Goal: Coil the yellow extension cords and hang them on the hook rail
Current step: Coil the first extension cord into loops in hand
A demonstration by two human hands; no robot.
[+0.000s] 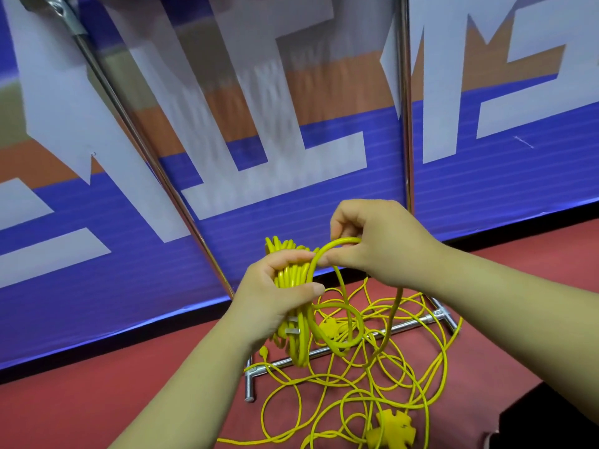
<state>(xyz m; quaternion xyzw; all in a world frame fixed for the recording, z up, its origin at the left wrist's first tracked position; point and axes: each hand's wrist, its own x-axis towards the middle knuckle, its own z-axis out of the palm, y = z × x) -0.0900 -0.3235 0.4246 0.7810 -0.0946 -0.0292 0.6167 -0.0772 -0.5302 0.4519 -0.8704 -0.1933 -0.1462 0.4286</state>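
Hands both busy: left hand wraps the coil hanging upright, right hand just beside it pinches the next loop, and the loose cord lies tangled on the floor below, mostly to the right.

Two hands are counted: left hand, right hand. One coiled bundle of yellow cord and one open loop are logged. One loose tangle is logged on the floor; the cords in it cannot be told apart. Two yellow socket blocks are counted: far block, near block. Two metal poles are counted: slanted pole, upright pole.
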